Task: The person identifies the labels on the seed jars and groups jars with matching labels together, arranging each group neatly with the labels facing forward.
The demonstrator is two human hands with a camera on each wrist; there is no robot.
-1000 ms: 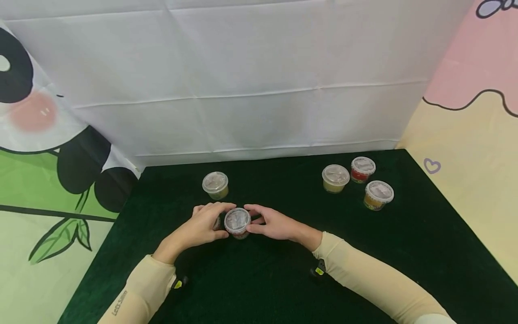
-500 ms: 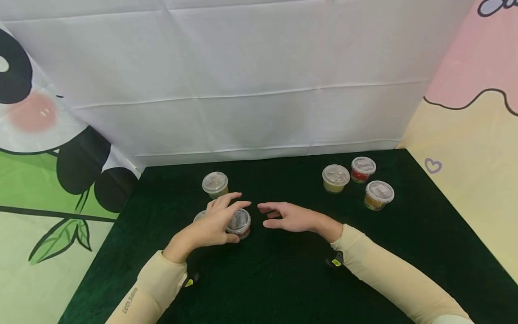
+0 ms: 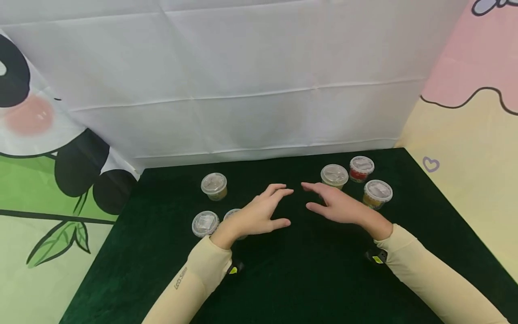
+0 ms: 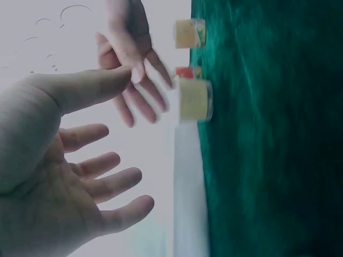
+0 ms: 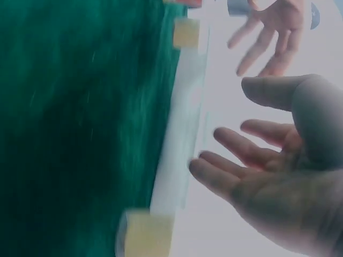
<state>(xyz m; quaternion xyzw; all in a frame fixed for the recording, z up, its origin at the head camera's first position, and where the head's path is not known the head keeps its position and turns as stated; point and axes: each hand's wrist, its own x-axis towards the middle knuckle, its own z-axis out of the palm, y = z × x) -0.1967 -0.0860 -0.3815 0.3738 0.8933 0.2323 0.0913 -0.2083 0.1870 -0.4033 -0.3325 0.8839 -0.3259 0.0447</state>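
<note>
While both hands hang above the middle of the green bench (image 3: 307, 279), neither holds anything. The left hand (image 3: 259, 215) has its fingers spread and loosely straight, pointing toward the back wall, thumb out to the side. The right hand (image 3: 337, 204) mirrors it just to its right, fingers relaxed and apart, the two sets of fingertips near each other but not touching. From the left wrist view the left palm faces the camera with fingers fanned, and the right hand shows beyond it, blurred.

Just behind the left wrist sits a small lidded cup (image 3: 232, 214), mostly hidden by the hand; only part of its clear lid shows. Beside it on the left stands another lidded cup (image 3: 205, 223), close to it, though whether they touch cannot be told. A third cup with yellowish contents (image 3: 214, 186) stands farther back on the left, apart from those two.

On the right of the bench three more cups cluster: a pale yellow cup (image 3: 334, 176) just beyond the right hand's fingers, a red-banded cup (image 3: 361, 168) behind it, and an orange-yellow cup (image 3: 377, 194) nearest the right wrist. A white cloth backdrop (image 3: 243, 81) rises behind the bench.
</note>
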